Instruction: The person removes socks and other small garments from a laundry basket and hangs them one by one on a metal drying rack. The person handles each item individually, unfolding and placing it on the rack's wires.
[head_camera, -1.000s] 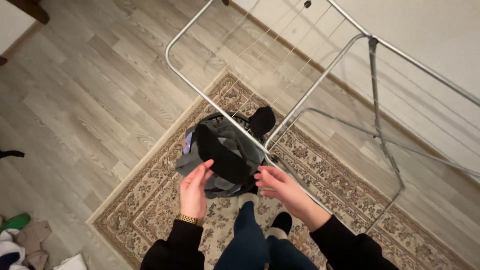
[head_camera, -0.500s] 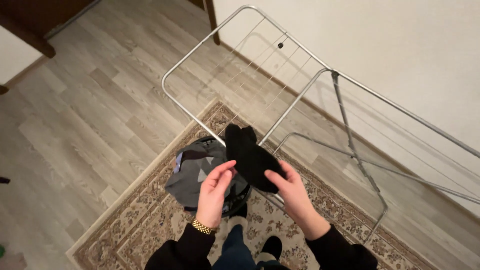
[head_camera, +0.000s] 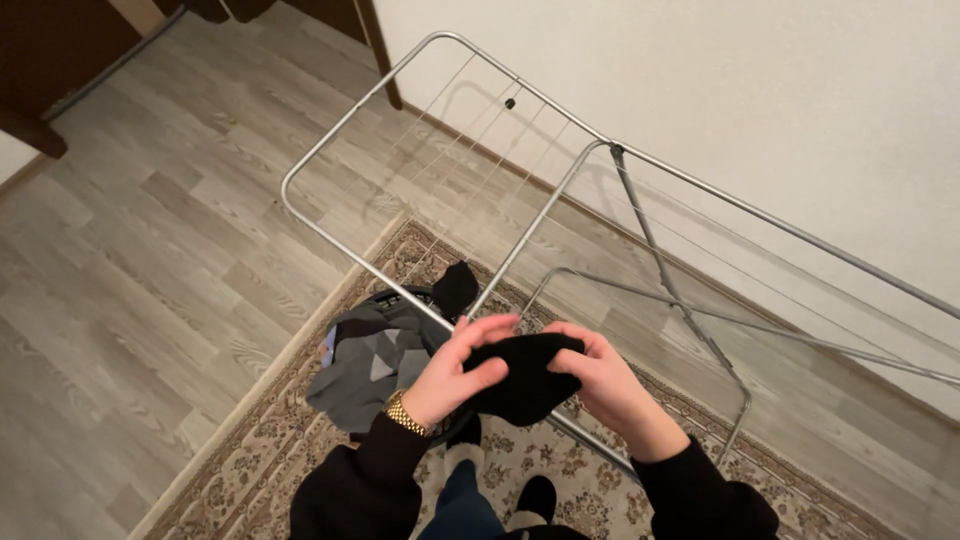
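A small black garment (head_camera: 522, 375) is held between both hands in front of my body. My left hand (head_camera: 458, 370), with a gold watch at the wrist, grips its left side. My right hand (head_camera: 600, 380) grips its right side. Just beyond them stands a metal drying rack (head_camera: 560, 190) with thin lines. A black sock (head_camera: 455, 288) hangs on a line near the rack's frame. Below my left hand sits a dark laundry basket (head_camera: 395, 298) filled with grey patterned clothes (head_camera: 375, 360).
A patterned beige rug (head_camera: 600, 470) lies under the rack and my feet. Grey wood-look floor (head_camera: 150, 260) spreads to the left. A white wall (head_camera: 750, 90) runs behind the rack. Dark wooden furniture (head_camera: 60, 50) stands at the top left.
The black garment came up out of the basket and is now bunched between both hands, closer to my body. The view has tilted upward toward the wall.
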